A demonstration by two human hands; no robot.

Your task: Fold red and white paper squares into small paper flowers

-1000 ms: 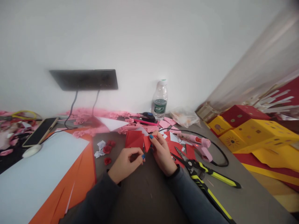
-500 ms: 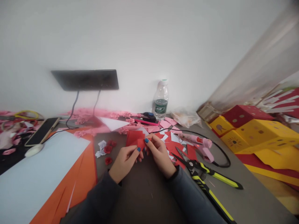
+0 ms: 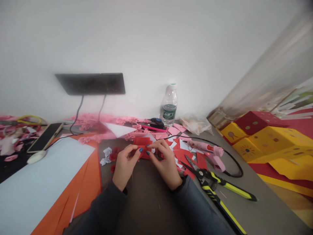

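Note:
At the middle of the desk, my left hand and my right hand face each other with bent fingers. A small piece of red paper is pinched between the fingertips of both; it is partly covered by them. Just behind it lie red paper sheets. Beside my left hand are dark red paper flowers, half hidden by it, and crumpled white paper. Red and white paper scraps spread out past my right hand.
Yellow-black pruning shears lie spread at right, by a pink glue gun with a black cord. A water bottle stands at the wall. On the left are white-blue paper, orange sheets and a phone. Yellow boxes stand far right.
My hands have turned so that thumbs and fingertips point at each other around the red paper. The paper piece has tipped down and shows less; my left hand has risen slightly.

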